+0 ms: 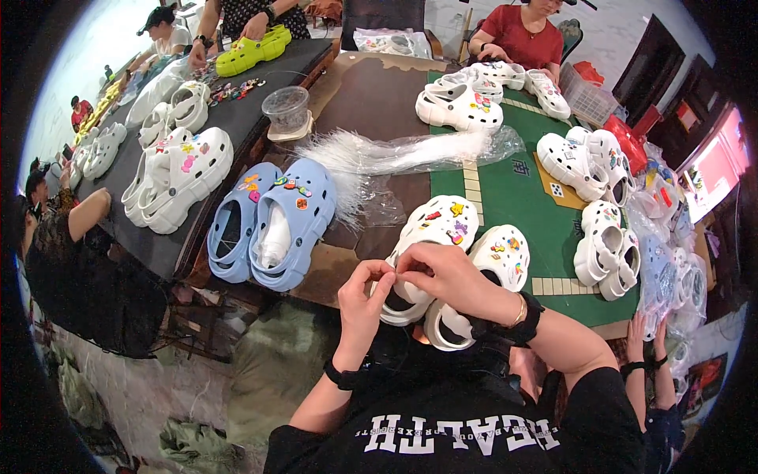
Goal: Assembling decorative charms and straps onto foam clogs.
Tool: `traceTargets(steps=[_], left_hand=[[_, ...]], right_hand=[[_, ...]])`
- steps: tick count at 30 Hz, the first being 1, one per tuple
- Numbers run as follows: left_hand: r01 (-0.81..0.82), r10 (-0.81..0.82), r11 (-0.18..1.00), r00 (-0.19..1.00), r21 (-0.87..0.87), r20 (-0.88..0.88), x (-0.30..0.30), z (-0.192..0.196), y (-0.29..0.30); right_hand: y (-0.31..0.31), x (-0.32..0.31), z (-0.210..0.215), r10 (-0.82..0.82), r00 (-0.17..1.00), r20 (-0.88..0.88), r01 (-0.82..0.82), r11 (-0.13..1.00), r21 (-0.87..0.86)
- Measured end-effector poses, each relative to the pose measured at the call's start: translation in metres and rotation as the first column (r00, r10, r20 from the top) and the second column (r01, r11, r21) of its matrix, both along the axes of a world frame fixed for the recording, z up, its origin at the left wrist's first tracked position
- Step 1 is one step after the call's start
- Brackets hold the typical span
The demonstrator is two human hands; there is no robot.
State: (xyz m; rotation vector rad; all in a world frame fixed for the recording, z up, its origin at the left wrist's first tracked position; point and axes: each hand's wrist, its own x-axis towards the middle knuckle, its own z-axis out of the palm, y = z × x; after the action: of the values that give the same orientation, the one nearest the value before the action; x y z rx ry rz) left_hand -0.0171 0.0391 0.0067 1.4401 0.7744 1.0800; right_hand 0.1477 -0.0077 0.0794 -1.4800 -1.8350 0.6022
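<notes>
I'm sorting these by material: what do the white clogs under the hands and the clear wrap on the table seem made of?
White clogs: probably moulded foam or rubbery plastic, matte, judging by thick rounded walls and punched holes. Clear wrap: thin plastic film, glossy and crinkled, see-through. Both hands meet over the clogs.

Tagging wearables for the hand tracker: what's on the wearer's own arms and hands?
Left hand: bare, black band at the wrist. Right hand: bare, thin gold bangle beside a wide black band. Forearms uncovered; black short sleeves. No gloves.
</notes>
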Motion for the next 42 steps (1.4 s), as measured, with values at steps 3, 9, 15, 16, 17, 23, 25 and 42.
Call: traceTargets(steps=[3,9,15,16,17,23,25,42], left_hand=[[0.020,-0.020,0.999,1.000,-0.025,0.004,-0.001,0.001,0.000],[0.084,-0.069,0.987,0.991,-0.134,0.111,0.000,0.008,-0.003],[0.046,-0.049,0.997,0.998,-0.066,-0.048,-0.007,0.018,0.001],[0.044,-0.042,0.999,0.991,0.012,-0.123,-0.009,0.020,0.002],[0.049,-0.030,0.995,0.980,0.090,-0.197,-0.010,0.020,0.004],[0.088,-0.084,0.996,0.953,0.000,-0.290,-0.010,0.024,0.004],[0.120,-0.068,0.988,0.908,0.101,-0.415,-0.011,0.027,0.004],[0.402,-0.006,0.703,0.829,0.587,-0.559,-0.016,0.050,-0.002]], right_hand=[[-0.001,0.003,0.000,0.014,0.996,-0.086,-0.019,0.998,-0.059],[-0.006,-0.002,0.000,-0.040,0.999,-0.025,0.040,0.999,-0.021],[-0.013,-0.008,0.005,0.009,0.863,0.504,-0.137,0.966,0.218],[-0.013,-0.008,0.004,0.002,0.865,0.501,-0.129,0.967,0.219],[-0.012,-0.007,0.003,-0.001,0.875,0.484,-0.134,0.961,0.243],[-0.016,-0.012,0.000,-0.062,0.825,0.561,-0.185,0.909,0.374],[-0.015,-0.012,0.001,-0.022,0.783,0.622,-0.276,0.883,0.378],[-0.086,0.054,0.005,-0.011,0.963,0.270,0.009,1.000,0.010]])
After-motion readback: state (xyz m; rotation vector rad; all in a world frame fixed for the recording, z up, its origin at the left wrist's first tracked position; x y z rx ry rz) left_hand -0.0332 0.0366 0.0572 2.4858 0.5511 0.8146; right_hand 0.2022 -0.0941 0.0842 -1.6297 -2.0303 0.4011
